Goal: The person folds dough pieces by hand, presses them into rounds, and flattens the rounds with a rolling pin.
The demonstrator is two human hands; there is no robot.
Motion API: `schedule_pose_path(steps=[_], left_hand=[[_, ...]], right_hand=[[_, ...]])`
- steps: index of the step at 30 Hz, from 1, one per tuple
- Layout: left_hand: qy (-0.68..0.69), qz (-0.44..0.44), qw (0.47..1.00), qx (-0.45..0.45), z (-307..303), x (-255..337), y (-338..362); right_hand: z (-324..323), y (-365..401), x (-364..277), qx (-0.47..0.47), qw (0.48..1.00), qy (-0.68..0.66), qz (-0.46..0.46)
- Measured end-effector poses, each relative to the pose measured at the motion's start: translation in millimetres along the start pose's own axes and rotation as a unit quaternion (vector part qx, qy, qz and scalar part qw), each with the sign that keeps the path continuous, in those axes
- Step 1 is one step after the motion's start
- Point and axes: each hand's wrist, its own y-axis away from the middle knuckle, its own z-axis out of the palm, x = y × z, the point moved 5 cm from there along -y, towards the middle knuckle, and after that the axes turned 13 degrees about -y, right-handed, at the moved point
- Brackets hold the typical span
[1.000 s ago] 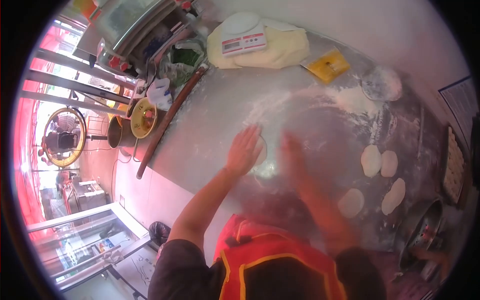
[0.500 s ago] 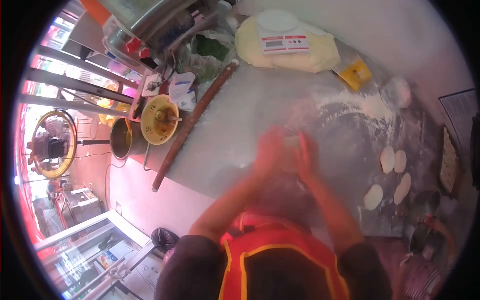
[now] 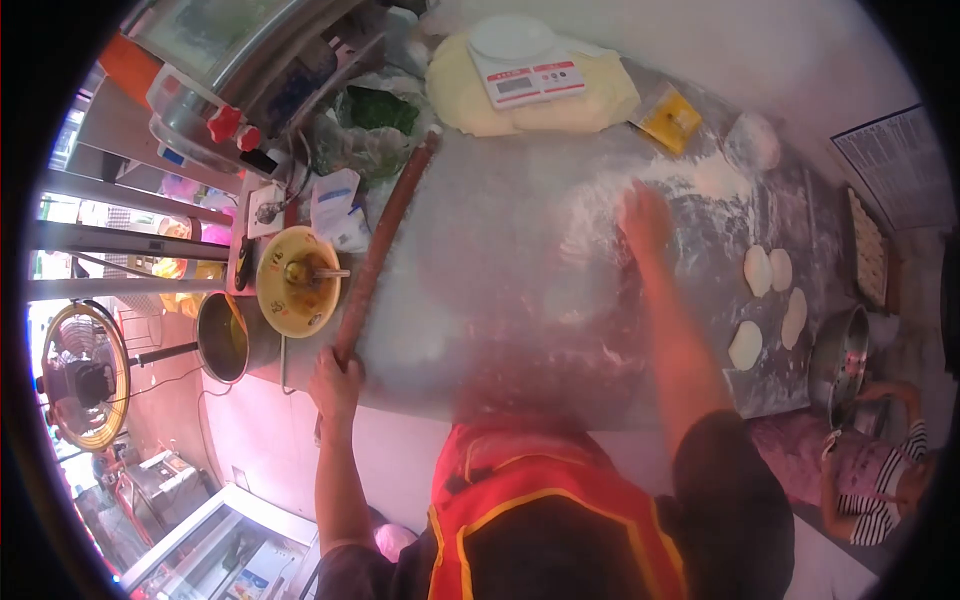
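My left hand [image 3: 337, 385] is wrapped around the lower end of a long brown rolling pin [image 3: 385, 235], which slants across the left side of the grey table. My right hand [image 3: 645, 220] is over the white flour [image 3: 690, 185] scattered toward the back right. Its fingers are blurred, so I cannot make out whether they hold anything. Off to the right lie several flat oval dough pieces [image 3: 757, 271]. A large mound of pale dough [image 3: 455, 95] rests at the back, with a white kitchen scale [image 3: 525, 80] on top of it.
Beside the pin stand a yellow bowl [image 3: 290, 308] with a utensil in it and a metal pot [image 3: 222, 340]. A bag of greens [image 3: 380, 108] and a yellow packet [image 3: 670, 122] are at the back. Another person [image 3: 860, 460] is at the lower right, near a metal basin [image 3: 838, 355].
Both hands were together over the table's middle. The left has moved left and taken hold of the rolling pin; the right has gone up and right to the flour. My view has shifted.
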Motion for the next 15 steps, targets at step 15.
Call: schedule_pose_path(steps=[15], left_hand=[[-0.012,0.354,0.935,0.009,-0.1,153.3,89.6]], right_hand=[[-164.2,124.1,-55.8,-0.201,0.964,-0.126,-0.121]])
